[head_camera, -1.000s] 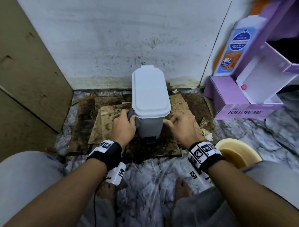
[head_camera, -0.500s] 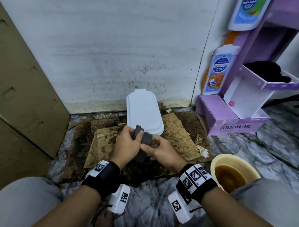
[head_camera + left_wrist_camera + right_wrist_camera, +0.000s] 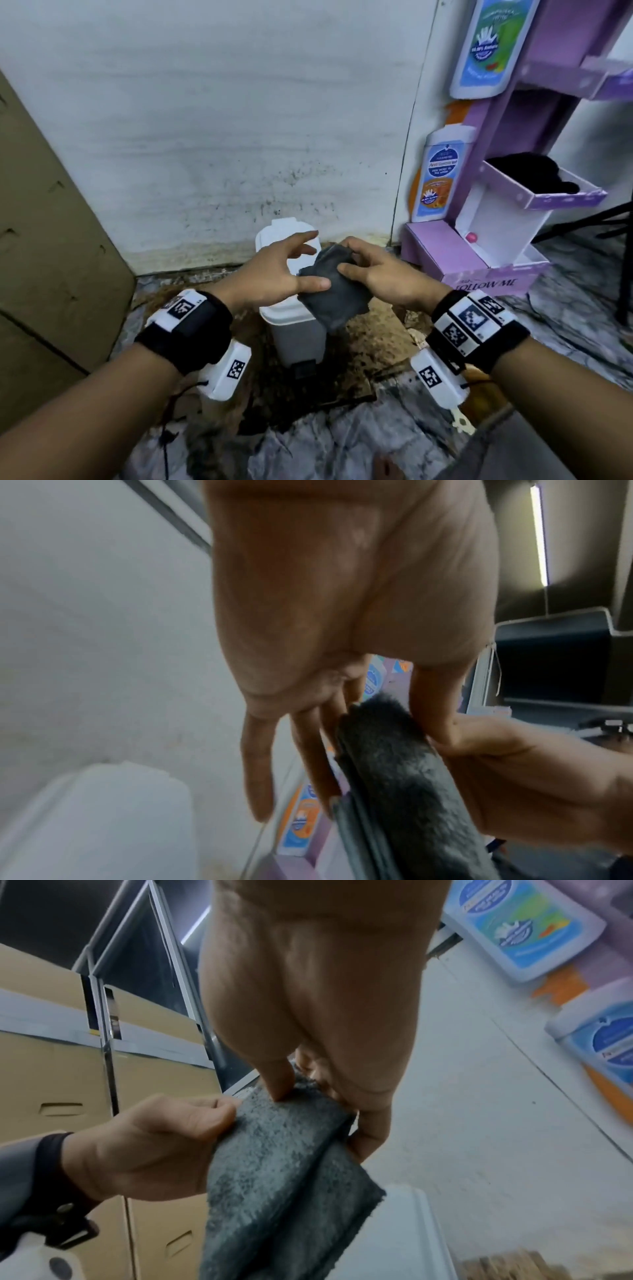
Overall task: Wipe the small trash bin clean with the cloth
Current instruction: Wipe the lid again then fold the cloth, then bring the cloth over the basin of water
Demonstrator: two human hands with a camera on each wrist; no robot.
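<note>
The small bin (image 3: 294, 335), grey body under a white lid, stands on the floor against the wall; its lid also shows in the left wrist view (image 3: 95, 818). Both hands hold a folded dark grey cloth (image 3: 334, 291) in the air just above and in front of the bin. My left hand (image 3: 308, 265) pinches the cloth's left edge, thumb on its front and straight fingers behind it. My right hand (image 3: 346, 258) grips the upper right part, thumb on top and fingers curled behind. The cloth (image 3: 281, 1177) hangs folded in layers.
A stained sheet of cardboard (image 3: 373, 329) lies under the bin on the marble floor. A brown carton (image 3: 51, 240) stands at the left. A purple cardboard display shelf (image 3: 455, 260) with printed bottle cut-outs (image 3: 440, 171) stands at the right.
A second ago the left hand pressed the cloth to the bin's side while the right hand held the other side. Both hands then lifted off and now hold the cloth together above the bin.
</note>
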